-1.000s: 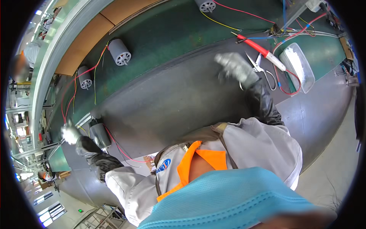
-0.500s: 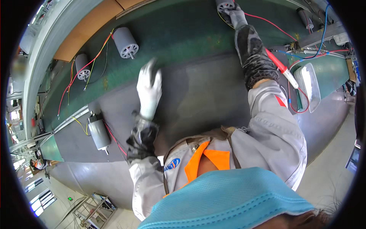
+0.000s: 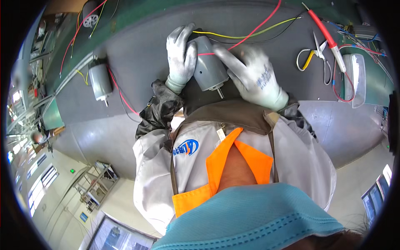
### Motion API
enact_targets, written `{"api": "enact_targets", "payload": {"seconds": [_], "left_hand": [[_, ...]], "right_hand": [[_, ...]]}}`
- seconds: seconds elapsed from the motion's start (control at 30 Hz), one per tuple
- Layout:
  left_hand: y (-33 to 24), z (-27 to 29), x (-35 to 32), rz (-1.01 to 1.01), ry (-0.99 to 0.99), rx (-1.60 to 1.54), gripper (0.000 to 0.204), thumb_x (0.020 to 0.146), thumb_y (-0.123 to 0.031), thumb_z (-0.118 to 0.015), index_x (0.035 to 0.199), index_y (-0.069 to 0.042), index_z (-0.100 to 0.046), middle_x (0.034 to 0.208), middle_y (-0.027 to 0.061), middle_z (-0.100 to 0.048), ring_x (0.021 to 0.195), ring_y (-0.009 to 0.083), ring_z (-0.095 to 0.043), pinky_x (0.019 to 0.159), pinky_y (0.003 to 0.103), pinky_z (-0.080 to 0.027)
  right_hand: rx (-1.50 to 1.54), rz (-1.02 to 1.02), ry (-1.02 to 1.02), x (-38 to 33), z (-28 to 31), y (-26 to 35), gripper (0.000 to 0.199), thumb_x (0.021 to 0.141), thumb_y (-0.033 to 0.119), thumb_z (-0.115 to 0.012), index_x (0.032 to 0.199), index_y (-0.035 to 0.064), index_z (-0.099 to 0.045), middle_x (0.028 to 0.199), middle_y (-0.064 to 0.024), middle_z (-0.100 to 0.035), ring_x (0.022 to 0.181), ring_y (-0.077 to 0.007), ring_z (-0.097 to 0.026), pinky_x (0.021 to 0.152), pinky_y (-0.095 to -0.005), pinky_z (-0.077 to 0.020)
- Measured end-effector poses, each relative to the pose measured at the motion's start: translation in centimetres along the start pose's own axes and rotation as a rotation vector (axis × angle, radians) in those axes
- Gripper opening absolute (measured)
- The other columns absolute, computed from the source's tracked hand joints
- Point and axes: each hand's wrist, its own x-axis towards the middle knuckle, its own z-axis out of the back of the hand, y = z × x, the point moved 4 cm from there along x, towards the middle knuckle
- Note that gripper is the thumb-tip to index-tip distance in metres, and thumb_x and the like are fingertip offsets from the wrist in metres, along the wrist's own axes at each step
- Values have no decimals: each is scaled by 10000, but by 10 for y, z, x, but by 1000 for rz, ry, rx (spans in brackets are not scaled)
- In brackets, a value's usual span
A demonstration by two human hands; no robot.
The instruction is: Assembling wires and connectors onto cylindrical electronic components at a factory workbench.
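A grey cylindrical motor stands tilted in front of my chest, its shaft end toward me. My gloved left hand is wrapped round its left side. A red wire crosses the motor's top and runs off to the upper right. My gloved right hand is at the motor's right side with index finger and thumb apart. That index fingertip lies over the red wire beside the motor; the other fingers are partly blurred. A yellow-green wire and a black wire stretch right from behind the motor.
Scissors and a red-and-white pen-shaped probe with a cable lie at the right. Beside them is a clear plastic tray. Another motor lies on the dark mat at left, and one more is on the green surface farther off.
The motor that my right hand held at the far edge is now close to my chest. My left hand has moved onto it. The view has shifted, and scissors now show.
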Motion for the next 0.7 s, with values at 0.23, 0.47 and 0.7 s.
{"api": "enact_targets", "payload": {"seconds": [0.23,0.47,0.7], "left_hand": [[-6,28,-34,296,-10,25,398,992,-203,-547,1312,33,-564,1223,208,-604,1169,383,-573,1017,449,-456],[-40,61,-11,1302,646,-735,706,989,-678,-435,1175,-30,-643,918,32,-648,734,78,-555,621,228,-429],[33,50,-15,903,691,154,566,1040,-496,-488,1036,39,-673,852,143,-680,730,285,-589,719,384,-482]], "right_hand": [[-190,19,85,24,-31,-73,245,846,242,-675,1031,85,-710,690,-88,-668,678,-274,-690,614,-421,-536],[651,531,696,42,-99,144,316,877,269,-637,1081,30,-673,877,-152,-668,759,-301,-659,698,-406,-530],[737,-55,1009,15,-109,137,413,958,386,-557,1186,56,-657,1066,-115,-690,967,-238,-641,853,-365,-526]]}}
